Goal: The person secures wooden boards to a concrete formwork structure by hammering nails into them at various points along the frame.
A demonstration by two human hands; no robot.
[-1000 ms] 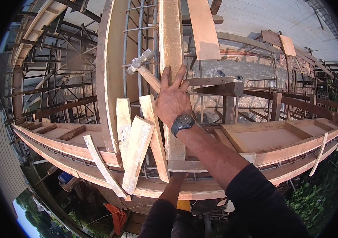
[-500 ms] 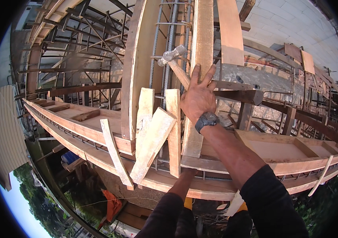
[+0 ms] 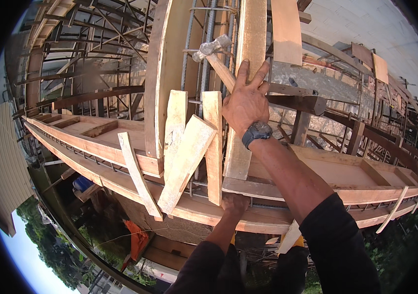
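Note:
My right hand, with a dark watch at the wrist, lies over a long wooden board. Two of its fingers stretch along the wood, while a hammer is held under the thumb side. The metal head points up and left, over steel bars; the handle's lower end is hidden. Lower down, my left hand is curled against a short grey board, its fingertips out of sight. Just left of both hands, several loose wood pieces lean together, among them a wide one and a narrow one.
Timber formwork with reinforcing bars in its gap runs across from left to right. Dark scaffolding fills the upper left. A pale block wall rises at upper right. Below are an orange cloth and a drop to lower ground.
The view has tilted slightly, so the formwork sits higher in the picture. My left hand has come up out of the gap and shows more. The right hand still has the hammer.

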